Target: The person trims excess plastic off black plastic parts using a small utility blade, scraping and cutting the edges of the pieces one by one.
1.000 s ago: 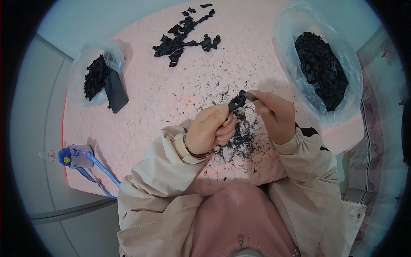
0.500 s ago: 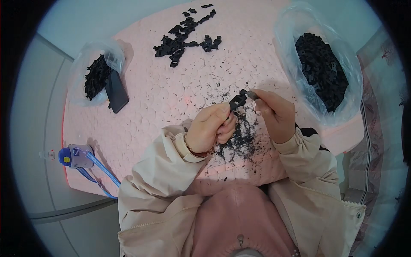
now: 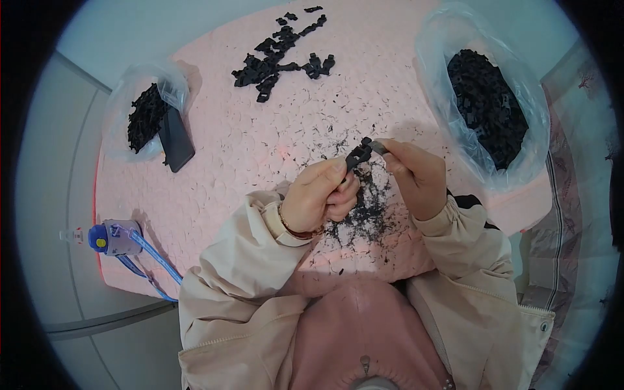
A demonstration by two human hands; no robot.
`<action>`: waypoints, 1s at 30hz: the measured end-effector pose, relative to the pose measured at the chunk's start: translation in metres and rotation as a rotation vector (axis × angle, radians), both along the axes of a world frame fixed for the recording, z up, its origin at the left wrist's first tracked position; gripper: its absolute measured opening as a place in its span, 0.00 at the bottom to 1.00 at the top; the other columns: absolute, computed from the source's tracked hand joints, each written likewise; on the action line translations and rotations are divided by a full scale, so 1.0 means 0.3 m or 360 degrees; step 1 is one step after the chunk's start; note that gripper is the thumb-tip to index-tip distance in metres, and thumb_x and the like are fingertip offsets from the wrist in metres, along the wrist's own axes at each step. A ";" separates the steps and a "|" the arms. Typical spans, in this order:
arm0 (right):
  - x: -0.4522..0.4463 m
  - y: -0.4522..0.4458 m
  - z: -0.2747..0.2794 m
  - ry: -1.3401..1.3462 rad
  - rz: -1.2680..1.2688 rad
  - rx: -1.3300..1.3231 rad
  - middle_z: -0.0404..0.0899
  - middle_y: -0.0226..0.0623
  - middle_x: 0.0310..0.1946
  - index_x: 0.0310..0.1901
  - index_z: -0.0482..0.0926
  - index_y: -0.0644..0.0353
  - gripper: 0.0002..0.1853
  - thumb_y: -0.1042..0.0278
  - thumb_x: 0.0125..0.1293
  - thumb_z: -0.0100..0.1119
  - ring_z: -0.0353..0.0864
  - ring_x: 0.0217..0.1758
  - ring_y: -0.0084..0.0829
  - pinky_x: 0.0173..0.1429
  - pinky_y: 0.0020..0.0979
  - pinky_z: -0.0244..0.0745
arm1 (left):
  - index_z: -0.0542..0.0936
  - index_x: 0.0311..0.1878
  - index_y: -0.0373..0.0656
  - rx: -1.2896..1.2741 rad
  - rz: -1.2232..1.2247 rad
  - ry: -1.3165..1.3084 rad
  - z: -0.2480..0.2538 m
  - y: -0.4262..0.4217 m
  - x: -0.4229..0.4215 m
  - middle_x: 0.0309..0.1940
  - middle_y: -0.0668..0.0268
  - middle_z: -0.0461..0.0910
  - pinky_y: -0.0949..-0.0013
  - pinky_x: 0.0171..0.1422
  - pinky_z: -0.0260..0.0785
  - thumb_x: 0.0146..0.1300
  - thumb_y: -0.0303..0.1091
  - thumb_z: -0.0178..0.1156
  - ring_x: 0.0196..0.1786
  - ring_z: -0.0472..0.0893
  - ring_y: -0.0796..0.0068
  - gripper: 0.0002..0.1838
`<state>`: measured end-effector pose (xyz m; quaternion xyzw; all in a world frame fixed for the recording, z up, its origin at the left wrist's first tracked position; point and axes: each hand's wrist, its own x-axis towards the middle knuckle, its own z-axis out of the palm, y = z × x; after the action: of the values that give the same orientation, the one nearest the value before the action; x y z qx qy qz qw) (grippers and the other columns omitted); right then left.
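Note:
My left hand grips a small black plastic part with a square opening, between thumb and curled fingers. Close on its right, my right hand pinches a small grey blade-like piece against the upper end of the part. Black shavings lie scattered on the pink quilted cover under and around both hands. The lower end of the part is hidden in my left fingers.
Loose black parts lie at the back. A clear bag of black parts stands at the right. At the left are a smaller bag of black pieces, a dark phone and a strapped bottle.
The black part and the grey piece have tilted and shifted slightly down and left. Both hands keep their hold, and the other objects stay in place.

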<state>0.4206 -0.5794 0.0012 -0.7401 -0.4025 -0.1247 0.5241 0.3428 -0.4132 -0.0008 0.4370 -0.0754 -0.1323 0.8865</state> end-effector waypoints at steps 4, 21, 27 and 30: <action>-0.005 0.005 -0.008 0.0091 -0.0001 0.0026 0.72 0.41 0.20 0.38 0.75 0.65 0.09 0.79 0.54 0.51 0.70 0.18 0.32 0.24 0.27 0.64 | 0.61 0.24 0.44 -0.0027 -0.0016 0.0002 -0.003 0.004 0.002 0.13 0.73 0.54 0.78 0.16 0.46 0.66 0.46 0.39 0.14 0.52 0.84 0.18; 0.027 -0.016 0.017 -0.0097 -0.0014 -0.0020 0.68 0.39 0.16 0.38 0.75 0.63 0.09 0.78 0.53 0.54 0.67 0.16 0.33 0.21 0.27 0.60 | 0.58 0.20 0.46 0.0017 -0.0009 0.0119 0.019 0.006 0.005 0.12 0.74 0.53 0.78 0.16 0.44 0.66 0.45 0.39 0.13 0.50 0.83 0.20; 0.018 -0.025 0.040 -0.0223 0.0000 -0.0069 0.66 0.36 0.15 0.38 0.76 0.64 0.10 0.80 0.53 0.52 0.65 0.15 0.29 0.21 0.26 0.58 | 0.57 0.19 0.47 -0.0043 -0.0030 0.0139 0.017 0.014 0.007 0.11 0.74 0.52 0.78 0.14 0.41 0.66 0.46 0.38 0.12 0.49 0.84 0.20; 0.021 -0.025 0.038 -0.0285 0.0000 -0.0086 0.64 0.36 0.15 0.39 0.76 0.64 0.10 0.80 0.53 0.51 0.64 0.15 0.27 0.21 0.26 0.57 | 0.56 0.19 0.47 -0.0045 -0.0046 0.0166 0.023 0.016 0.006 0.11 0.74 0.52 0.78 0.14 0.41 0.66 0.45 0.38 0.12 0.49 0.84 0.20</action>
<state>0.4270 -0.5868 0.0126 -0.7399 -0.4511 -0.1794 0.4657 0.3446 -0.4085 0.0060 0.4159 -0.0371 -0.1666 0.8933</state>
